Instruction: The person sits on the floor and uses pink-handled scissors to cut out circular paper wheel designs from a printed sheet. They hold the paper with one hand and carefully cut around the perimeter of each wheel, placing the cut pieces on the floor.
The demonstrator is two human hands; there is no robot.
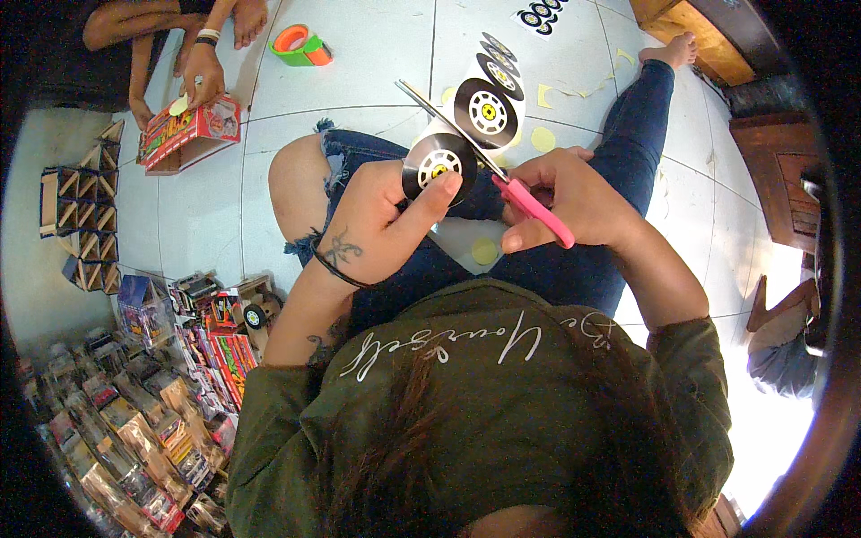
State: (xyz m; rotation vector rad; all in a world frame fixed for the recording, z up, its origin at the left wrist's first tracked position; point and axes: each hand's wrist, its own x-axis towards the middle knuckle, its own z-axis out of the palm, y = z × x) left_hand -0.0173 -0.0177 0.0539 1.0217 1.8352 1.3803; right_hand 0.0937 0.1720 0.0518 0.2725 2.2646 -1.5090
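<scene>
My left hand [381, 215] pinches the near end of a strip of printed wheel stickers [487, 111], its thumb on the closest black wheel [437, 164]. The strip stretches away from me, with larger wheels near and smaller ones at the far end. In my right hand [565, 193] are scissors with pink handles [538, 213], fingers wrapped round the loops. Their blades lie across the strip between the two nearest wheels, pointing up and left. Whether the blades are fully closed cannot be made out.
Round yellow backing pieces [543, 138] and scraps lie on the tiled floor [377, 54]. Farther off are a green and orange tape roll [300, 46] and another wheel sheet [538, 16]. At left a person's hands hold a red printed box [190, 134]. Toy trucks [220, 332] stand lower left.
</scene>
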